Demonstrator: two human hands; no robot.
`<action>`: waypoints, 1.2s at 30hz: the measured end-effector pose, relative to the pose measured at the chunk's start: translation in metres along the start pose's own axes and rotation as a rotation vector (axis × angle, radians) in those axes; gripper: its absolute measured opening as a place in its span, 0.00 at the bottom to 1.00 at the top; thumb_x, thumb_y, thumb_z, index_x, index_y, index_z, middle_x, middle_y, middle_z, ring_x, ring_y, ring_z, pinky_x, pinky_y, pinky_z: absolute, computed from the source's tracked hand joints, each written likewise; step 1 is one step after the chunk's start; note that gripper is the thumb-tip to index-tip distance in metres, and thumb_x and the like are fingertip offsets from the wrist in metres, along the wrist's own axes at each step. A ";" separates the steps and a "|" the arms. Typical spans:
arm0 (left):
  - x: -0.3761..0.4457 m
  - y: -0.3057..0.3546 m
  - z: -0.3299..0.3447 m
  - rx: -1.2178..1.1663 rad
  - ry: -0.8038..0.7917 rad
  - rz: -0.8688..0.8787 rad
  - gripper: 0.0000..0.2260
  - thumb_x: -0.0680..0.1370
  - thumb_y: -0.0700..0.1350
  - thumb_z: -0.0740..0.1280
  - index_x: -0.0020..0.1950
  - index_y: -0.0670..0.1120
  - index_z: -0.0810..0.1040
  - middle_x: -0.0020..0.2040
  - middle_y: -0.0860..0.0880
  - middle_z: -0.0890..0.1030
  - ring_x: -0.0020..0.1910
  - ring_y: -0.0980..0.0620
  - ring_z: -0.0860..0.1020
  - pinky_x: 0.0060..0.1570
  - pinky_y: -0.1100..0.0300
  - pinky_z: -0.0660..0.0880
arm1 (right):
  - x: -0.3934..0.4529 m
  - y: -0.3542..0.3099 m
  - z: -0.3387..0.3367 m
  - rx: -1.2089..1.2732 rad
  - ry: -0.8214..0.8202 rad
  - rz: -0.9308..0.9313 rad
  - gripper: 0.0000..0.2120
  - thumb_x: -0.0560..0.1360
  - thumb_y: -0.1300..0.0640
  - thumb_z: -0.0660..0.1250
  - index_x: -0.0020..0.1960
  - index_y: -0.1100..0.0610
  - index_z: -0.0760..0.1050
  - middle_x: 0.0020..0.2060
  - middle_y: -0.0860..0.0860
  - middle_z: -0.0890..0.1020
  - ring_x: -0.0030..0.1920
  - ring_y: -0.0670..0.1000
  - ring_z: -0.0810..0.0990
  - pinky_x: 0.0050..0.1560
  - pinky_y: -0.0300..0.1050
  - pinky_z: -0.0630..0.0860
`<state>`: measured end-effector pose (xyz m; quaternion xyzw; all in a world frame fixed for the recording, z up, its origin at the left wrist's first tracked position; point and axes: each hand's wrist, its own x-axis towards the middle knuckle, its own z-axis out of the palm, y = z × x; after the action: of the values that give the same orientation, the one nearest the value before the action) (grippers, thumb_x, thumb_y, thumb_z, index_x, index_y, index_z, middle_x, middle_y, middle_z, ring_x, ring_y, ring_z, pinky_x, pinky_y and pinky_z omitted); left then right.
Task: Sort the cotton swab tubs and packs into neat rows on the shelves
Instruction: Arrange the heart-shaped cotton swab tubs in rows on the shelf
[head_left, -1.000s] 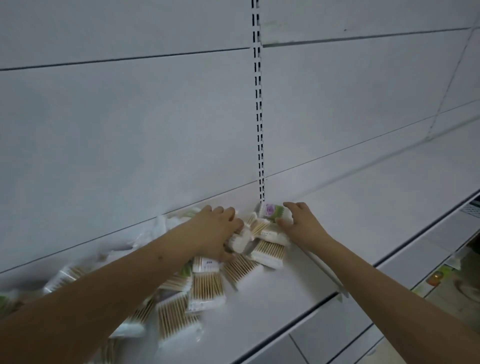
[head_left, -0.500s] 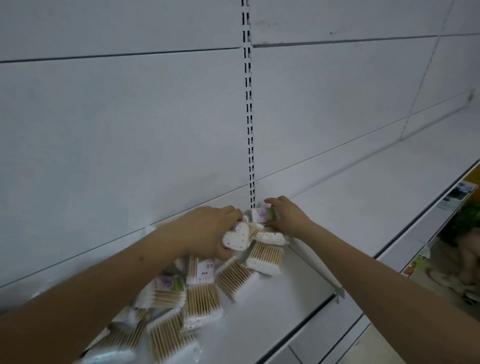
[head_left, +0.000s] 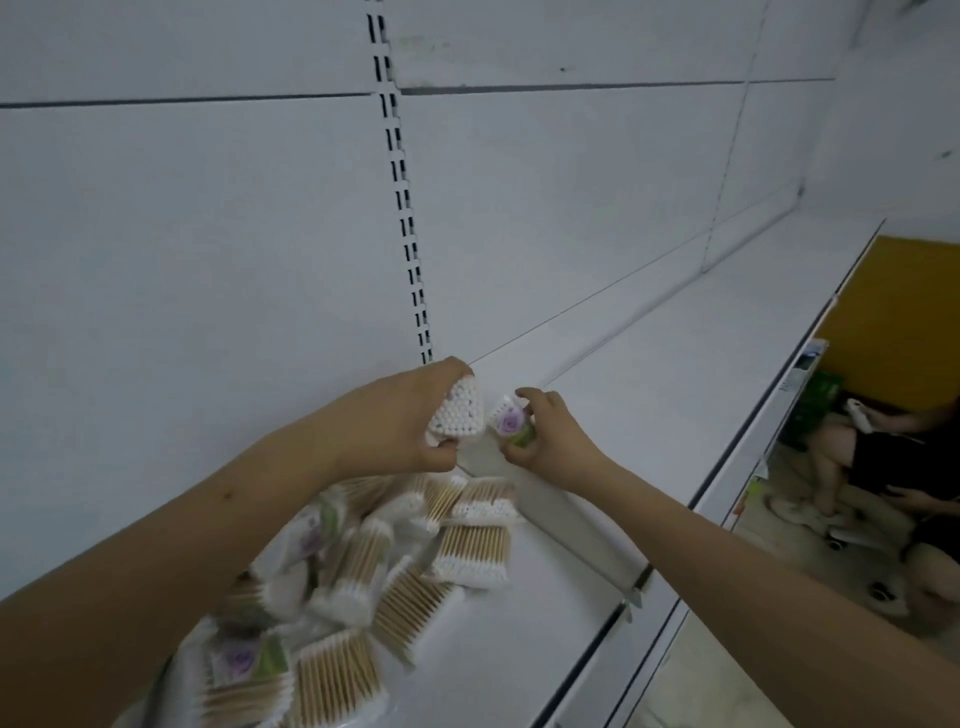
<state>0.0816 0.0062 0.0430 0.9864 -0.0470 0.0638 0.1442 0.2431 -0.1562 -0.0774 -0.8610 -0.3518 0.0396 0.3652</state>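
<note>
The heart-shaped tub (head_left: 457, 415) and the flower-labelled pack (head_left: 511, 425) are now lifted clear of the pile (head_left: 395, 561), held side by side.

Left hand (head_left: 400, 421) grips heart-shaped swab tub (head_left: 460, 415); right hand (head_left: 545, 431) grips flower-label tub (head_left: 511, 425) beside it.
</note>
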 end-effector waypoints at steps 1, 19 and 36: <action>0.007 0.003 0.004 -0.024 0.003 0.003 0.25 0.72 0.47 0.73 0.66 0.55 0.66 0.50 0.56 0.76 0.44 0.56 0.76 0.44 0.54 0.76 | 0.000 0.004 -0.005 0.036 0.011 0.019 0.34 0.72 0.54 0.75 0.73 0.56 0.64 0.60 0.53 0.66 0.54 0.49 0.74 0.52 0.32 0.69; 0.239 0.063 0.078 0.028 0.090 -0.177 0.25 0.74 0.49 0.72 0.68 0.55 0.68 0.59 0.57 0.75 0.58 0.56 0.75 0.52 0.61 0.71 | 0.076 0.184 -0.165 0.435 0.049 -0.030 0.30 0.72 0.55 0.76 0.66 0.45 0.62 0.53 0.44 0.77 0.45 0.38 0.80 0.40 0.30 0.76; 0.497 0.111 0.164 -0.035 0.089 -0.112 0.27 0.77 0.54 0.70 0.72 0.58 0.63 0.60 0.57 0.74 0.51 0.56 0.74 0.50 0.60 0.69 | 0.193 0.367 -0.310 0.399 0.259 0.062 0.29 0.71 0.56 0.77 0.65 0.47 0.64 0.54 0.46 0.77 0.48 0.41 0.79 0.44 0.31 0.77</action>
<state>0.5780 -0.1842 -0.0122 0.9809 0.0138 0.0987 0.1668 0.7003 -0.3983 -0.0561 -0.7799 -0.2608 0.0085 0.5689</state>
